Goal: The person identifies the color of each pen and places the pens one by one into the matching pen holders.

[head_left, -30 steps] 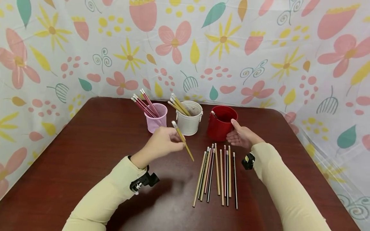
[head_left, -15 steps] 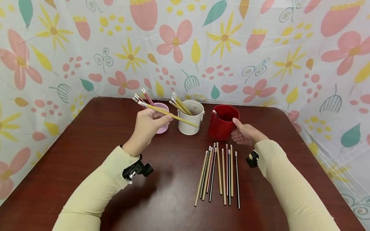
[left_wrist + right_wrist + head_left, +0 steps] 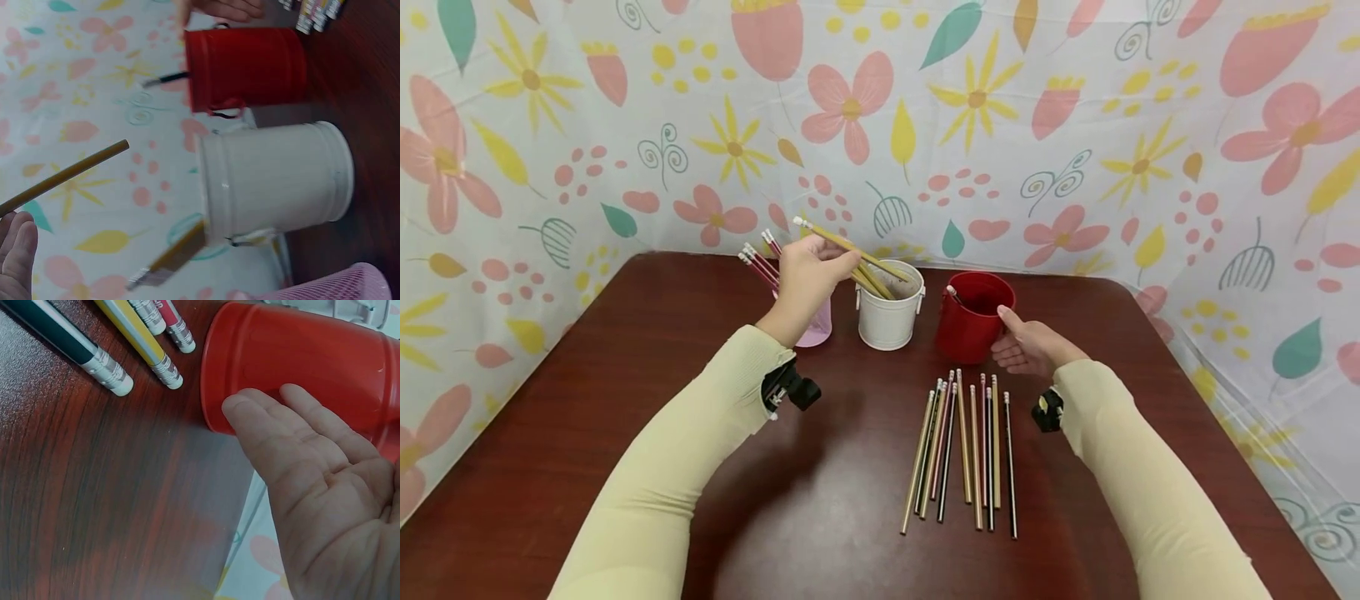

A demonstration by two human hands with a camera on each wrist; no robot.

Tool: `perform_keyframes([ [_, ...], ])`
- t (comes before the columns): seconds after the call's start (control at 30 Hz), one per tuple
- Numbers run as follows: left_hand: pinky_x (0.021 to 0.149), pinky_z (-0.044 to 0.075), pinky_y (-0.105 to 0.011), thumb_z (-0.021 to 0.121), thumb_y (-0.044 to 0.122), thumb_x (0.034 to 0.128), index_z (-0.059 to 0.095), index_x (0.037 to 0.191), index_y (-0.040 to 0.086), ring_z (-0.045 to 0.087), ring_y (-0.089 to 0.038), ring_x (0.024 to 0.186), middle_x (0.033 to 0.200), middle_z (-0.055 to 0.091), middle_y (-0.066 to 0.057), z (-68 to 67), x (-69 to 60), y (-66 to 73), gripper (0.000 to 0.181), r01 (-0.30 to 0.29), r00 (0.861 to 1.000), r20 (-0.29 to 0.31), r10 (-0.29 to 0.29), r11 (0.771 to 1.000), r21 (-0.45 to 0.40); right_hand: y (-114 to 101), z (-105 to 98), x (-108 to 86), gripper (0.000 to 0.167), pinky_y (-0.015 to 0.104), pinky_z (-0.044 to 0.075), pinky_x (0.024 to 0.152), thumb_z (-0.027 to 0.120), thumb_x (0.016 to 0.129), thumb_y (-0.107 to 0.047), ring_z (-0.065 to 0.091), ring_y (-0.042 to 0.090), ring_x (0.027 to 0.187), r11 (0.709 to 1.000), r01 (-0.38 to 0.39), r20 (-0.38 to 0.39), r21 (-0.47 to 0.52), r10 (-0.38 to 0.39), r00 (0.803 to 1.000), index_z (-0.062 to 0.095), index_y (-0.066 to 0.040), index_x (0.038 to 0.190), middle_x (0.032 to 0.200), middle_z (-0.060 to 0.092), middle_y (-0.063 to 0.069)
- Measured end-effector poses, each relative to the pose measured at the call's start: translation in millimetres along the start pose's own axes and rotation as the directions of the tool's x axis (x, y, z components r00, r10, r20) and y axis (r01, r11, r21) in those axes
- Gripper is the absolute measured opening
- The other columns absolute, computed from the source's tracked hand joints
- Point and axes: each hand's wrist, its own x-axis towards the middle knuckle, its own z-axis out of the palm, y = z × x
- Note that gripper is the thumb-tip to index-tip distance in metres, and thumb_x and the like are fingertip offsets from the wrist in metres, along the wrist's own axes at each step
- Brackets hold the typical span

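My left hand (image 3: 808, 279) pinches a yellow pencil (image 3: 878, 263) between thumb and fingers, its white eraser end up to the left. The pencil slants over the white bucket (image 3: 886, 325), its lower end above the opening. Several yellow pencils lean inside that bucket, partly hidden behind the hand. My right hand (image 3: 1033, 348) touches the right side of the red bucket (image 3: 972, 337), thumb at the rim. In the right wrist view its fingers (image 3: 312, 428) lie fairly straight along the red wall. One dark pencil (image 3: 953, 292) leans in the red bucket.
A pink mesh cup (image 3: 820, 332) with several dark red pencils (image 3: 762, 265) stands left of the white bucket, partly behind my left hand. Several gold, black and red pencils (image 3: 917, 462) lie in a row on the brown table (image 3: 580, 400). Flowered cloth (image 3: 850, 183) hangs behind.
My left hand has risen and moved back with the yellow pencil, from over the table to above the white bucket; the pencil has turned eraser end left. The right hand stays at the red bucket.
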Motion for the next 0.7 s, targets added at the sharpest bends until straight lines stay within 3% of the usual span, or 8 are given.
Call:
perform_keyframes([
  [0.23, 0.058, 0.048, -0.017, 0.070, 0.009, 0.0821, 0.071, 0.092, -0.005, 0.062, -0.006, 0.061, 0.092, 0.071, -0.018, 6.1, 14.5, -20.9, 0.017, 0.074, 0.997, -0.014, -0.073, 0.988, 0.135, 1, -1, 3.3, 0.091, 0.045, 0.043, 0.100, 0.019, 0.097, -0.061, 0.047, 0.044, 0.123, 1.000, 0.011, 0.016, 0.006, -0.011, 1.000, 0.040, 0.021, 0.130, 0.134, 0.043, 0.036],
  [0.5, 0.059, 0.052, -0.017, 0.068, 0.007, 0.0818, 0.070, 0.091, -0.006, 0.062, -0.010, 0.059, 0.091, 0.071, -0.019, 8.8, 21.5, -40.4, 0.017, 0.137, 0.990, -0.052, -0.130, 0.977, 0.163, 0, 2, 2.9, 0.090, 0.044, 0.044, 0.099, 0.017, 0.098, -0.059, 0.047, 0.044, 0.123, 1.000, 0.018, 0.018, 0.021, -0.019, 1.000, 0.038, 0.021, 0.131, 0.136, 0.041, 0.037],
  [0.6, 0.059, 0.052, -0.017, 0.068, 0.008, 0.0818, 0.071, 0.091, -0.006, 0.067, -0.019, 0.066, 0.086, 0.071, -0.018, 10.3, 24.4, -46.3, 0.017, 0.162, 0.987, -0.046, -0.156, 0.971, 0.178, 1, 2, 2.7, 0.089, 0.043, 0.045, 0.098, 0.017, 0.098, -0.059, 0.047, 0.044, 0.123, 1.000, 0.017, 0.015, 0.024, -0.017, 1.000, 0.038, 0.021, 0.131, 0.135, 0.042, 0.037],
  [0.7, 0.058, 0.052, -0.018, 0.067, 0.010, 0.0809, 0.072, 0.089, -0.005, 0.068, -0.019, 0.066, 0.080, 0.071, -0.015, 12.5, 26.8, -51.7, 0.017, 0.173, 0.985, -0.022, -0.172, 0.958, 0.228, 2, 1, 2.4, 0.089, 0.043, 0.045, 0.098, 0.018, 0.098, -0.060, 0.048, 0.043, 0.122, 1.000, 0.016, 0.013, 0.024, -0.016, 1.000, 0.039, 0.021, 0.131, 0.135, 0.043, 0.036],
])
